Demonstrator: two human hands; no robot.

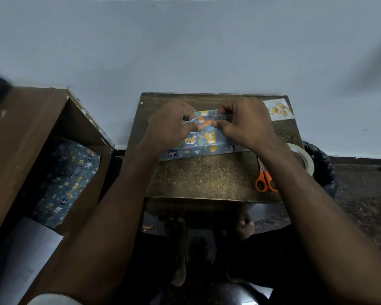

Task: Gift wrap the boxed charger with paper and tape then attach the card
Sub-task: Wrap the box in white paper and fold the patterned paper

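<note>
A pale blue wall (185, 45) stands behind the dark wooden tabletop (207, 179). A brown cabinet (26, 137) stands left; dim lighting; dark speckled floor (361, 194).

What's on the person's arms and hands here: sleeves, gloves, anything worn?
Both forearms are bare from the frame's edge to the wrist: no sleeves in view. The left hand and right hand have no gloves, and no watch or rings show. Fingers bare too.
</note>
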